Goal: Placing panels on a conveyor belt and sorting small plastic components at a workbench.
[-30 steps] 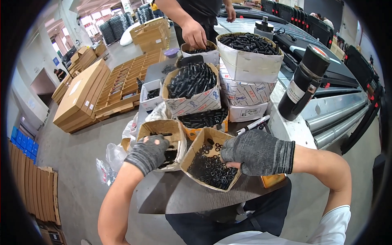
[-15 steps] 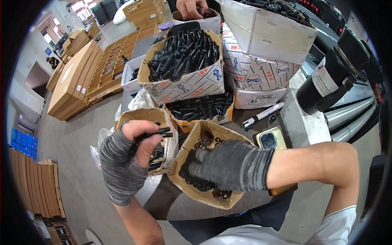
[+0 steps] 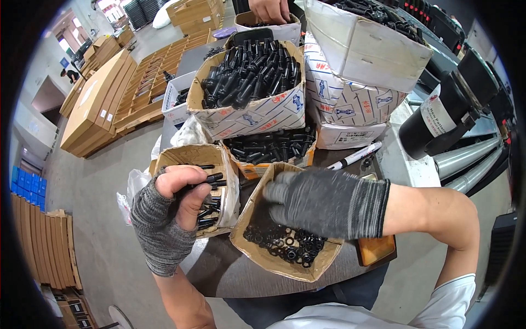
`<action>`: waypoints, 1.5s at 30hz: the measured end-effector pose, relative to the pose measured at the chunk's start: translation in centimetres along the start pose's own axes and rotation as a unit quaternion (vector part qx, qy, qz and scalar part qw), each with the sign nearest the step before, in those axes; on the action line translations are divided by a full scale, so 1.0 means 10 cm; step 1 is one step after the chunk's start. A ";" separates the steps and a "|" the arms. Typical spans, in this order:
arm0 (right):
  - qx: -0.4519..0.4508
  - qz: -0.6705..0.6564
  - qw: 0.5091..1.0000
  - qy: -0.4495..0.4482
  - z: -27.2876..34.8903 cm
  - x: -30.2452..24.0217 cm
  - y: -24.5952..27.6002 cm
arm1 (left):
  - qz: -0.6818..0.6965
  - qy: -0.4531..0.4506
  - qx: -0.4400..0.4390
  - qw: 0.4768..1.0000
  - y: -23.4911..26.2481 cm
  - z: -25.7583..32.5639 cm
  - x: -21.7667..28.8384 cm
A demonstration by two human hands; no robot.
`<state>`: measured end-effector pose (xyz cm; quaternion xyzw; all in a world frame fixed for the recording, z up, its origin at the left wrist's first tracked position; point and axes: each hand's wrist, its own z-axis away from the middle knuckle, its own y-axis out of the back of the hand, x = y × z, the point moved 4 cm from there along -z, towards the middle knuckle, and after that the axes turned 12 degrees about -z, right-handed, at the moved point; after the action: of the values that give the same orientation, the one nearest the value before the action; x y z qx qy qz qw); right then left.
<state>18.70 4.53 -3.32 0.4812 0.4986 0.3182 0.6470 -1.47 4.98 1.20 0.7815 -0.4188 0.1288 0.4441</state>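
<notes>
My left hand (image 3: 164, 225), in a grey fingerless glove, pinches a couple of black bolts (image 3: 215, 179) between thumb and fingers. Below it stands an open carton (image 3: 230, 205) with more black bolts inside. My right hand (image 3: 329, 203), gloved alike, hovers over the far part of a cardboard box (image 3: 263, 263). Loose black washers (image 3: 287, 247) lie on that box's bottom. Motion smears the right fingertips, so I cannot make out whether anything is in them.
A heaped carton of black bolts (image 3: 235, 123) sits on another beyond my hands. White boxes (image 3: 350, 104) are stacked at right, near a marker (image 3: 356, 156), a phone (image 3: 378, 249) and a black tumbler (image 3: 422, 134). Another person's hand (image 3: 271, 10) reaches into a far box.
My right hand has lifted out of the washers and moved up and slightly away, uncovering them. My left hand keeps its hold on the bolts, almost in place.
</notes>
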 end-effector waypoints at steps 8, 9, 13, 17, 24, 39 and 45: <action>-0.134 -0.220 0.965 -0.038 0.01 -0.20 0.09 | 0.110 -0.026 -0.064 0.992 -0.02 -0.02 0.13; -0.150 -0.151 0.975 -0.063 -0.04 -0.20 0.05 | 0.114 -0.028 -0.057 0.991 -0.03 -0.02 0.14; -0.089 -0.001 0.988 -0.124 -0.03 -0.04 0.06 | 0.107 -0.035 -0.051 0.992 -0.02 -0.02 0.13; -0.004 0.002 0.992 -0.127 -0.01 -0.04 0.09 | 0.110 -0.022 -0.052 0.992 -0.01 0.00 0.14; -0.098 -0.109 0.988 -0.044 -0.07 -0.11 -0.18 | 0.123 -0.028 -0.071 0.989 -0.02 0.00 0.16; -0.082 -0.107 0.989 -0.068 -0.05 -0.05 -0.08 | 0.176 -0.011 -0.099 0.979 -0.11 0.02 0.18; -0.049 -0.277 0.944 -0.174 0.03 -0.01 0.26 | 0.175 0.004 -0.099 0.979 -0.06 0.02 0.18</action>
<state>19.12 5.26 -0.82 0.3395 0.4755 0.0623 0.8092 0.04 4.04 1.80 0.6473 -0.5582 0.1657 0.4919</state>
